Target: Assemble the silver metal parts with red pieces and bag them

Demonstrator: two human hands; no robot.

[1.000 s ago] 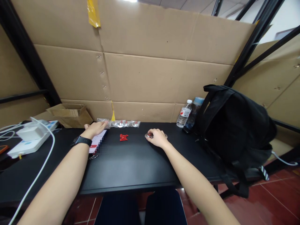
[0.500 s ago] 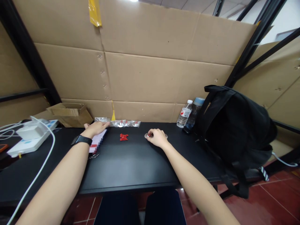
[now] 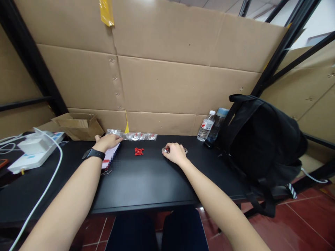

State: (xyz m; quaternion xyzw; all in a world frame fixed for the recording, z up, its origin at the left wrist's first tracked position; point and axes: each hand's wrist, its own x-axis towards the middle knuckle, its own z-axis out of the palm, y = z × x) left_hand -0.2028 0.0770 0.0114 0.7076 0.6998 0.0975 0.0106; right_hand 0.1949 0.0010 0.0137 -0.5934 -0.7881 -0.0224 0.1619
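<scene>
My left hand (image 3: 108, 141) lies palm down at the far end of a booklet (image 3: 111, 155) with a pale cover and a red band, its fingers stretched out. Just beyond those fingers runs a row of small clear plastic packets (image 3: 140, 136) with red bits in them. My right hand (image 3: 176, 152) is on the table with its fingers curled down at a small clear round piece with red in it (image 3: 165, 150). Another clear rim (image 3: 185, 151) shows behind the knuckles; the palm hides the rest. Between the hands lies a small heap of red pieces (image 3: 139, 151).
Two bottles, one clear (image 3: 206, 126) and one dark blue (image 3: 217, 125), stand by a black backpack (image 3: 264, 150) at right. At left are an open cardboard box (image 3: 81, 127), a white power strip (image 3: 36, 158) and a loose cable (image 3: 56, 170). A cardboard wall (image 3: 162, 90) closes the back.
The view has shifted very slightly. My right fingers have moved a little on the clear round piece; my left hand stays on the booklet.
</scene>
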